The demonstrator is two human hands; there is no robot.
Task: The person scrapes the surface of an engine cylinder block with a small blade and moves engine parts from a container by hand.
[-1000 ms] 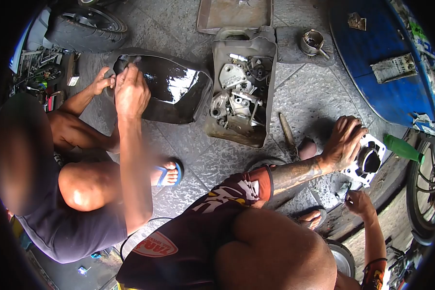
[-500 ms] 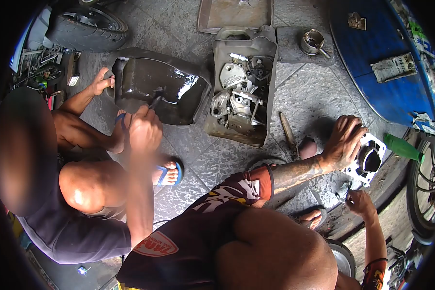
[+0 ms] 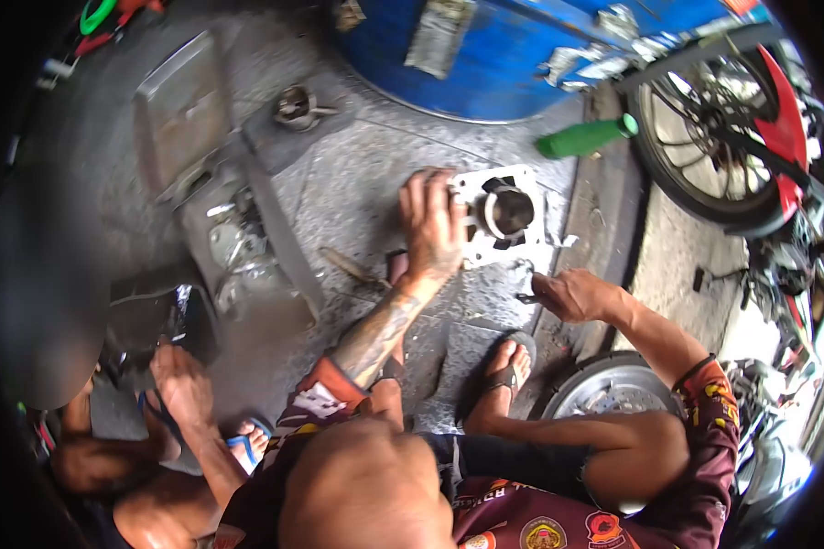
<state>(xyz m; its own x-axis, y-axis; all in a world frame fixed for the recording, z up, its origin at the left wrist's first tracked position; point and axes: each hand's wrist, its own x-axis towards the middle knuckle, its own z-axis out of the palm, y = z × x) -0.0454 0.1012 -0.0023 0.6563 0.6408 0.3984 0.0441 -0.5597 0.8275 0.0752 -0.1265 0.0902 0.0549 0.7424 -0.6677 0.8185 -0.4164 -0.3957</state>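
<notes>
In the head view, an engine cylinder with a pale flat flange and a round dark bore is held up above the floor. My left hand grips it by its left side, fingers wrapped over the edge. Just below its lower right corner is my right hand, closed with the fingers pinched together. Something small and dark pokes out at those fingertips, too blurred to name. It is apart from the flange or barely touching; I cannot tell which.
A blue drum stands ahead, with a green bottle and a motorcycle wheel to its right. At left are a cut-open container of metal parts, a small pot and a co-worker's hand over a dark basin.
The view has swung to the right, so the cylinder now sits nearer the middle and the containers lie further left. My left hand keeps its hold; my right hand stays close below the cylinder.
</notes>
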